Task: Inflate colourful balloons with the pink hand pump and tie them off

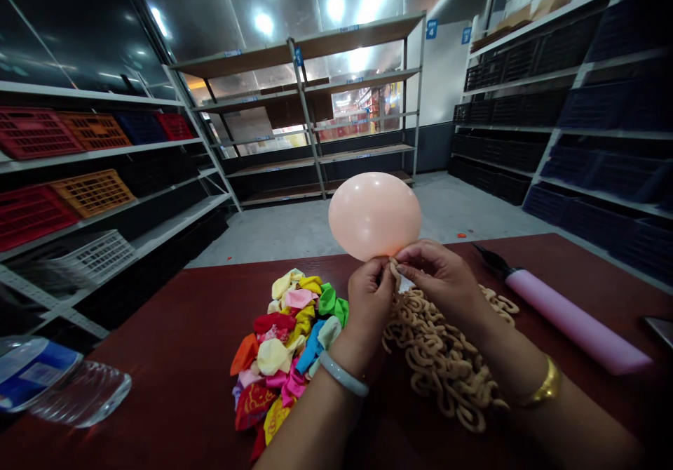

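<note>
An inflated peach balloon (374, 214) sits just beyond my fingertips, its neck toward me. My left hand (371, 294) is closed in a pinch at the neck, where a beige cord-like loop (394, 273) shows between the hands. With thumb and fingers pressed together, my right hand (439, 273) grips the balloon's neck; the fingers partly cover it. Beneath my right hand lies a heap of beige cord-like loops (446, 365). Left of my left wrist is a pile of uninflated balloons (289, 344) in many colours.
On the dark red table (173, 358) a pink hand pump (573, 323) with a black nozzle lies at the right. A clear plastic bottle (63, 382) lies at the left edge. Shelves (362, 151) stand beyond, with red crates (36, 133) at left and dark crates (604, 175) at right.
</note>
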`<state>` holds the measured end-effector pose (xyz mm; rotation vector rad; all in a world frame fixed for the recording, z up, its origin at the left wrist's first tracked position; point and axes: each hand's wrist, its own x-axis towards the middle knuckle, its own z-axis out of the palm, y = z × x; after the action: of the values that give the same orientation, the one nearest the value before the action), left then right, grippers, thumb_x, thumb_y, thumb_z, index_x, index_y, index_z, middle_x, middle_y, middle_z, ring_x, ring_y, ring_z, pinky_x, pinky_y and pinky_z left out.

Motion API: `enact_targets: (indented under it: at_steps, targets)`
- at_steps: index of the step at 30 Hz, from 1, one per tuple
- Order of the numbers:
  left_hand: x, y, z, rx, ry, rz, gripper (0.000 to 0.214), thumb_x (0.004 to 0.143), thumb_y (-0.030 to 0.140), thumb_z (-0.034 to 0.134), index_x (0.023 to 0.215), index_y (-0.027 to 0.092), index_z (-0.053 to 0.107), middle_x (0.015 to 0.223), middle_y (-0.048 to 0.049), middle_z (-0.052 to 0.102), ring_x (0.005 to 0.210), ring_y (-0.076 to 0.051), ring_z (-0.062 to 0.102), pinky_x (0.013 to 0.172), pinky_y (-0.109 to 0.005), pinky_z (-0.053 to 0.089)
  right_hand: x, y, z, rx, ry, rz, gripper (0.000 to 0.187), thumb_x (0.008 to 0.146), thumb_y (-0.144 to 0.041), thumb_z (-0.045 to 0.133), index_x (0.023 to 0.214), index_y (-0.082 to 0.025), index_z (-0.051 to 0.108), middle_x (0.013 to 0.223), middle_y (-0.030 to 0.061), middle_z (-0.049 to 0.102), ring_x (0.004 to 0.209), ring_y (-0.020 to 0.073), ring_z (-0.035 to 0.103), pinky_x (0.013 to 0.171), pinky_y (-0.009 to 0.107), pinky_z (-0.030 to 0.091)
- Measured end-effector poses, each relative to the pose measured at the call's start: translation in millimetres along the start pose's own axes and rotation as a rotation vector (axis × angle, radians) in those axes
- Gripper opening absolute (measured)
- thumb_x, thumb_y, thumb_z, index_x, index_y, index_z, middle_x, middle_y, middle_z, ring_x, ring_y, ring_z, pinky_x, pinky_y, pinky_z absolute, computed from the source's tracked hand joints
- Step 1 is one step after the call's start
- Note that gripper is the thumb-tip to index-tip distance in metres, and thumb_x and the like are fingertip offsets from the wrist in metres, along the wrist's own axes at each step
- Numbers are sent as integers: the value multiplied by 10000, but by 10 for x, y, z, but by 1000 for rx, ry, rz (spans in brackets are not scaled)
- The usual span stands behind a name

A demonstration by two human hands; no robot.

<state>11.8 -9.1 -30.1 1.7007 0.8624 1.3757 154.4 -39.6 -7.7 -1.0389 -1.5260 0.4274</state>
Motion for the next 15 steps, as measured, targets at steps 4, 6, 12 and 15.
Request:
enact_targets:
  at_steps: [4, 6, 12, 15]
  targets:
    - [8, -38, 0, 75, 11, 44, 194, 896, 285, 575, 770, 172, 668, 720, -18, 629, 700, -146, 543, 662, -241, 406, 9, 13, -3, 37, 1, 4, 108, 824, -311, 708, 867, -211, 702, 889, 35, 635, 842, 171, 619, 754, 309, 511]
    - [7, -41, 0, 94, 7, 52, 193, 902, 281, 563, 776, 172, 661, 724, -14, 630, 704, -145, 551, 664, -238, 407, 14, 5, -10, 28, -4, 44, 110, 812, -309, 713, 835, -204, 688, 869, 32, 628, 818, 169, 611, 738, 306, 502]
    - [4, 2, 16, 54, -13, 20, 204, 916, 283, 550, 799, 171, 675, 755, -13, 666, 714, -144, 580, 667, -234, 423, 0, -46, 10, -56, -32, 116, 113, 841, -315, 659, 800, -209, 649, 809, 16, 613, 720, 150, 571, 665, 292, 458]
    - [-5, 16, 52, -85, 40, -45, 224, 921, 337, 567, 855, 164, 693, 804, -27, 685, 752, -155, 600, 689, -244, 454, -38, -47, 77, 37, 19, 179, 160, 858, -366, 655, 823, -212, 627, 802, 10, 613, 709, 145, 565, 650, 285, 446]
